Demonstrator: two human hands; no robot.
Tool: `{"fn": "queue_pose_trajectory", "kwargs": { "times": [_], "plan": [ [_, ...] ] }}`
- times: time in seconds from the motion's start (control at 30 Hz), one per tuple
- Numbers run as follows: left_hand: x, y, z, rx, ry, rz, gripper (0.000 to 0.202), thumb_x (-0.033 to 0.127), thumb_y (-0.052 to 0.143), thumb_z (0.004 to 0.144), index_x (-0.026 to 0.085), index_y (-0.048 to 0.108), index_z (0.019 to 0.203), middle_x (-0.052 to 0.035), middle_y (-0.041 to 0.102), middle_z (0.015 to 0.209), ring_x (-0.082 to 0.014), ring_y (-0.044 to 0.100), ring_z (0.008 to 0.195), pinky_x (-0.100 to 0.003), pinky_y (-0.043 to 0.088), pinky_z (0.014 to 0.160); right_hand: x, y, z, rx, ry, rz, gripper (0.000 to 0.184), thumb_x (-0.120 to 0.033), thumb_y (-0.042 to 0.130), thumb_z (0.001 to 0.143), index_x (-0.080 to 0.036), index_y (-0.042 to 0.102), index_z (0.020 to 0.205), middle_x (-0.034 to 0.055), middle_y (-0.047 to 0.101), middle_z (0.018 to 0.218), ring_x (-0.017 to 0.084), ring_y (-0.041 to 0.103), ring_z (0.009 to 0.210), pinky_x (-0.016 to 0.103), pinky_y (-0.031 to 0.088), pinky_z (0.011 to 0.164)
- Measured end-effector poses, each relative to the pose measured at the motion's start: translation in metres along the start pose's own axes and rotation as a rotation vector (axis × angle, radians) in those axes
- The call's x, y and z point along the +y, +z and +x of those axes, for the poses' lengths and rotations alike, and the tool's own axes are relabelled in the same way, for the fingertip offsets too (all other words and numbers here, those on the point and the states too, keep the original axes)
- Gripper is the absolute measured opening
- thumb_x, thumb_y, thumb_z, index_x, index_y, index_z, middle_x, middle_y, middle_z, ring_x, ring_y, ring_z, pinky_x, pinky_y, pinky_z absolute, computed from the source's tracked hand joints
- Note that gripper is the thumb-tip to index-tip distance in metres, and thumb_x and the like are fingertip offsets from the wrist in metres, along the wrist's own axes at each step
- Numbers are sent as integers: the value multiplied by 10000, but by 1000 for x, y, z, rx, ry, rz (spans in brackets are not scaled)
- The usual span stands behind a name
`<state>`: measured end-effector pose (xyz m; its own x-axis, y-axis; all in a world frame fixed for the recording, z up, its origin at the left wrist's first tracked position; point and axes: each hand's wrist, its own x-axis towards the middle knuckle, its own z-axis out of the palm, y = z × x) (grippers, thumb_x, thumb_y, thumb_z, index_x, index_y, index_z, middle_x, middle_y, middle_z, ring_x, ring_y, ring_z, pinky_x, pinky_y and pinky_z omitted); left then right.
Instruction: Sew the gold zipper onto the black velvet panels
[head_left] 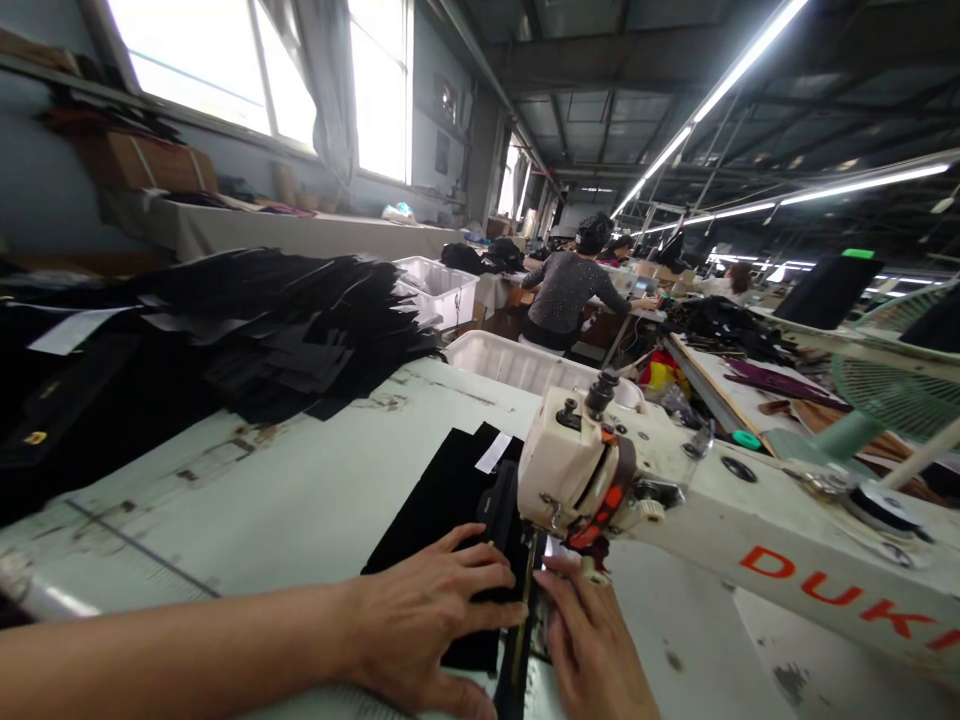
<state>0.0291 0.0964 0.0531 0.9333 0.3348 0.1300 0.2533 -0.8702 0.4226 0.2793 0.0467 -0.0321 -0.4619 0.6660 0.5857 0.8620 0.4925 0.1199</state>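
My left hand [442, 610] lies palm down with fingers spread on a black fabric piece [427, 500], which bears a white label [493, 452] near its far end. A narrow black strip with a gold-coloured line, resembling a zipper [517, 655], runs along the fabric's right edge under the sewing machine head [574, 465]. Close to the needle area, my right hand [596, 640] rests just right of that strip, fingers stretched forward and thumb apart. Its fingertips are near the presser foot, which is partly hidden by the machine head and hand.
A large heap of black fabric pieces [300, 320] covers the table's far left. White plastic bins [517, 362] stand beyond the table edge. The machine arm [720, 530] extends to the right, with a green fan [892, 380] behind it. A person [566, 290] sits further ahead.
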Motion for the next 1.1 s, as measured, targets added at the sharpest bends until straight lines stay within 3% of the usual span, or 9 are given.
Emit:
{"fn": "queue_pose_trajectory", "kwargs": {
  "times": [0.1,0.23,0.37,0.57,1.1],
  "plan": [
    [-8,2,3,44,11,10,662,575,653,864,252,473,1413,-104,556,1310,-286,509,1223,-484,134,1185,-1,-6,3,-1,-10,101,416,-33,429,771,-213,586,1112,74,649,1166,227,633,1070,384,551,915],
    [-19,3,9,77,27,53,661,582,652,859,236,495,1400,-120,555,1308,-297,506,1234,-495,163,1181,-1,-15,8,13,-72,188,474,6,410,735,-215,579,1119,63,662,1120,209,617,1111,352,525,950],
    [-25,5,13,83,31,112,660,570,648,859,224,498,1400,-133,532,1318,-308,517,1212,-509,184,1175,-2,-19,11,-53,-77,283,438,-8,414,765,-253,593,1080,26,672,1053,179,629,1079,297,529,935],
    [-24,15,11,117,101,131,536,474,592,902,178,554,1347,-144,568,1194,-292,552,1107,-450,353,1092,-6,-19,13,-39,-58,309,404,-27,454,769,-256,604,1067,10,674,1016,172,642,1000,264,530,922],
    [-39,16,19,142,41,109,609,511,658,852,201,555,1366,-139,540,1294,-301,531,1206,-448,293,1162,0,-1,3,-61,-109,-14,505,-60,441,736,-181,586,1204,61,651,1206,222,658,1059,326,586,872]
  ]
}}
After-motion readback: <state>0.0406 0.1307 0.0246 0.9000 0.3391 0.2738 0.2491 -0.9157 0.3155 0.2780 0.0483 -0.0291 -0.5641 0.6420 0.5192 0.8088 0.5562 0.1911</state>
